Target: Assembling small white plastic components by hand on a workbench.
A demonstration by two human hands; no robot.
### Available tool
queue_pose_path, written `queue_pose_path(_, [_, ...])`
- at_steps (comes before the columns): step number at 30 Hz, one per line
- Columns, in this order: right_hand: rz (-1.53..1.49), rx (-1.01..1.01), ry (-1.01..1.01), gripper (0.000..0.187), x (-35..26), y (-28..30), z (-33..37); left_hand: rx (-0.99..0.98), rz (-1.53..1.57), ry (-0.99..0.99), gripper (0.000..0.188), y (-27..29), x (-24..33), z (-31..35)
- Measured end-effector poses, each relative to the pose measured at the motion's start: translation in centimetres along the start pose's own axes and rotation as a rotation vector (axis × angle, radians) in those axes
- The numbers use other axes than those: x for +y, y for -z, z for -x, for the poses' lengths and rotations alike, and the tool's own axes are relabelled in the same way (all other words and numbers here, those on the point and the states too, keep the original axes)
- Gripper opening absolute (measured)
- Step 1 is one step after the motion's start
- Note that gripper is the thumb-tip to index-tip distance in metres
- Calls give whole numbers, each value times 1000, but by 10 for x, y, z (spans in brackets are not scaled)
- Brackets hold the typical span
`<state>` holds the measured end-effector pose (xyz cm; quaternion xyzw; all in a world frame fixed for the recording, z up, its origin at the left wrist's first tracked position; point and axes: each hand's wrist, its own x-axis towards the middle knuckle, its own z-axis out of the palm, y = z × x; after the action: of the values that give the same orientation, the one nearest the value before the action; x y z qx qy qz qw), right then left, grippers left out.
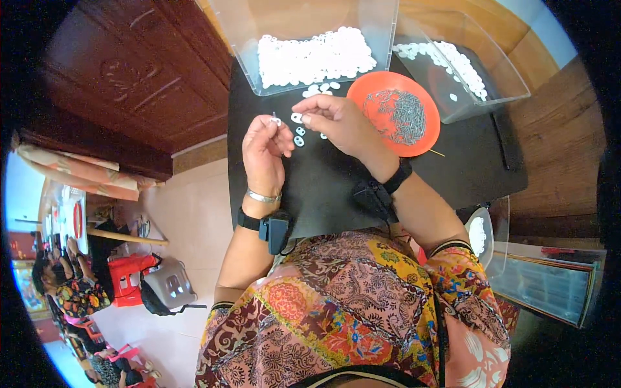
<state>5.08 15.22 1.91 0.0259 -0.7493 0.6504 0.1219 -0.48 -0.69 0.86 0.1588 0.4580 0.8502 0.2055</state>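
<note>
The left hand [264, 145] grips a small white piece [277, 121] between the thumb and index finger, with the remaining fingers curled toward the palm. A thin grey pin [274, 114] projects upward at this piece; the depth to which it is seated cannot be determined. The right hand [339, 123] pinches a white oval piece [297, 118] between its thumb and fingers, just to the right of the first piece and apart from it. The visible portion of the oval piece is smooth, flat and round-ended, with a dark opening in its face; the fingertips cover the remainder. Both held pieces are positioned above a black tabletop [323, 187]. Two loose pieces [299, 136] lie below and between the hands; each is a white rounded oval with two dark openings set side by side. Further white ovals [320, 89] are grouped beyond the right hand, at the near wall of a clear plastic bin [304, 16], which contains a dense layer of the same white pieces. An orange-red dish [381, 80], located beside the right wrist, contains slender grey pins [407, 119] in a disordered heap. A second clear bin [501, 94], right of the dish, holds a looser spread of white pieces.
</note>
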Motion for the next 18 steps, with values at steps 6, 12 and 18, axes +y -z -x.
queue_pose_path(6, [211, -61, 30, 24, -7, -5, 3, -36, -14, -16, 12, -2, -2, 0])
queue_pose_path(12, [-79, -133, -7, 24, 7, -5, 2, -39, 39, 26, 13, 1, -4, -2])
queue_pose_path(18, [-39, -80, -93, 24, 6, -3, 0, -74, 64, 52, 13, 2, -4, -1])
